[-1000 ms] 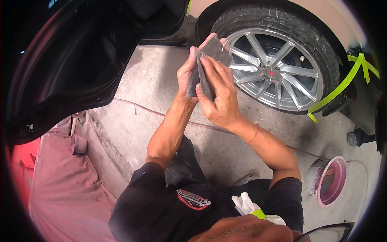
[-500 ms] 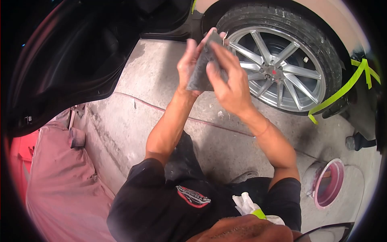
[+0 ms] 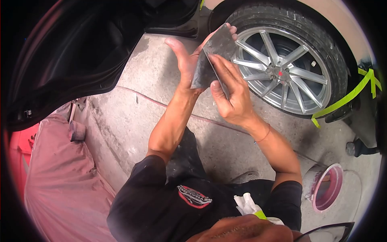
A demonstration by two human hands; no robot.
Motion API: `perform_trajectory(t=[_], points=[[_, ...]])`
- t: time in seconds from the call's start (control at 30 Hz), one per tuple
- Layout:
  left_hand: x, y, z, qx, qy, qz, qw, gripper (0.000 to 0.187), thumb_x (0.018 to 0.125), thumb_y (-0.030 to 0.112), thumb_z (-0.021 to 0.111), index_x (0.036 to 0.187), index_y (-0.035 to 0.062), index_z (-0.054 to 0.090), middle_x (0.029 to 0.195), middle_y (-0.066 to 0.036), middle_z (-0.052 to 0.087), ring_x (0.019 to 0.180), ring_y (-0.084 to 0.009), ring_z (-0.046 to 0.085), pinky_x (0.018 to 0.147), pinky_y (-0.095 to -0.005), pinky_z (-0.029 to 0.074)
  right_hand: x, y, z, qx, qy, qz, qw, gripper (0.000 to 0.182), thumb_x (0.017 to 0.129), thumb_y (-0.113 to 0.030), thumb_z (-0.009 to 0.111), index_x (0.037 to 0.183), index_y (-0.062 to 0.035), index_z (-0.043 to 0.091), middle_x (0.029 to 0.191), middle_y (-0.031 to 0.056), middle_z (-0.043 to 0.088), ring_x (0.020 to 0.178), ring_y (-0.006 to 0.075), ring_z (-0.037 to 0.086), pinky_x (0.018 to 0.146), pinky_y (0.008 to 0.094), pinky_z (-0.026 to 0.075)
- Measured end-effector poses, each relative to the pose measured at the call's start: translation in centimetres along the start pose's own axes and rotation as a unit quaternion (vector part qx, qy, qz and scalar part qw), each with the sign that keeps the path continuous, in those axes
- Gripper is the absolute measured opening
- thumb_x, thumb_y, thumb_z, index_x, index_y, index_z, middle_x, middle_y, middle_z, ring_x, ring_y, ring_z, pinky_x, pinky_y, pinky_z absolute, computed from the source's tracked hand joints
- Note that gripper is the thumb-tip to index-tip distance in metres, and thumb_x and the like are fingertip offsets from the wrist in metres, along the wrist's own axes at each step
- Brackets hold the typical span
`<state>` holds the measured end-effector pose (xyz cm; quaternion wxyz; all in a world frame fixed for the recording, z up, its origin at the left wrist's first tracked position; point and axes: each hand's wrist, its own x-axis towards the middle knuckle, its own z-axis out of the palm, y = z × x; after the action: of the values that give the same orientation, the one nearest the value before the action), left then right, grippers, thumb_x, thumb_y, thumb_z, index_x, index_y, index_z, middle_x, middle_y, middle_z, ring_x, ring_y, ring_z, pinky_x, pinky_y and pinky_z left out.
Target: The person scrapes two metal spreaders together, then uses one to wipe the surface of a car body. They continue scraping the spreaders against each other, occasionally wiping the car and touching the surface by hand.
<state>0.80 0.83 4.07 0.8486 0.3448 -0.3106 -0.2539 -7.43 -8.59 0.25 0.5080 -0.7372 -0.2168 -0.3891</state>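
A dark grey, dusty sheet that looks like sandpaper (image 3: 204,71) is bent along a crease between my two hands, in front of the wheel. My left hand (image 3: 187,67) supports it from beneath and on the left. Its fingertips curl past the far edge, and its thumb sticks out free. On the near right side, my right hand (image 3: 237,100) has the sheet's edge between thumb and fingers, the fingers lying along the raised part. The sheet hides most of the left fingers and palm.
Beyond my right hand is a car wheel (image 3: 279,73) with silver spokes, and yellow-green tape (image 3: 342,99) hangs beside it. A black car panel (image 3: 76,60) is at upper left. Pink-dusted sheeting (image 3: 66,169), a small cup (image 3: 77,131) and a pink-rimmed bucket (image 3: 327,187) are lower down.
The sheet has turned so its crease and a wider face show. My left thumb has spread farther outward, and my right hand has slid down toward the sheet's near edge.
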Motion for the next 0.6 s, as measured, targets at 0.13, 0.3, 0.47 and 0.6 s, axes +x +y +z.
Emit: perform_trajectory(t=[0.13,0.3,0.47,0.6], points=[[-0.1,-0.3,-0.1,0.081,0.014,0.023,0.996,0.126,0.071,0.093,0.021,0.147,-0.0073,0.026,0.150,-0.021,0.034,0.139,-0.0308,0.035,0.117,-0.0414,0.026,0.3,-0.6,1.2,0.016,0.054,0.034,0.998,0.048,0.089,-0.015,0.058,0.131,0.0063,0.051,0.130,0.0251,0.053,0.115,0.0406,0.052,0.101,0.0432,0.040],[-0.1,-1.3,0.9,0.194,0.055,0.051,0.978,0.113,0.080,0.087,0.011,0.147,-0.0027,0.030,0.147,-0.014,0.040,0.137,-0.0254,0.038,0.115,-0.0381,0.028,1.4,-0.5,1.1,0.055,0.090,0.063,0.992,0.048,0.094,-0.021,0.054,0.133,0.0072,0.049,0.133,0.0257,0.051,0.120,0.0396,0.051,0.103,0.0420,0.039],[0.0,-1.6,0.6,0.166,0.042,0.018,0.985,0.109,0.083,0.084,0.016,0.148,-0.0031,0.027,0.149,-0.016,0.037,0.137,-0.0269,0.037,0.116,-0.0395,0.028,1.1,-0.6,0.3,0.090,0.099,0.114,0.984,0.050,0.090,-0.020,0.060,0.133,0.0058,0.050,0.133,0.0222,0.052,0.122,0.0368,0.050,0.102,0.0415,0.039],[0.2,0.3,-0.2,-0.037,0.039,-0.032,0.998,0.113,0.081,0.085,0.029,0.148,-0.0066,0.021,0.151,-0.021,0.032,0.139,-0.0325,0.034,0.115,-0.0426,0.030,-0.2,-0.2,-0.9,-0.121,-0.029,-0.043,0.991,0.054,0.080,-0.014,0.066,0.130,0.0028,0.055,0.132,0.0186,0.054,0.119,0.0345,0.052,0.100,0.0414,0.041]])
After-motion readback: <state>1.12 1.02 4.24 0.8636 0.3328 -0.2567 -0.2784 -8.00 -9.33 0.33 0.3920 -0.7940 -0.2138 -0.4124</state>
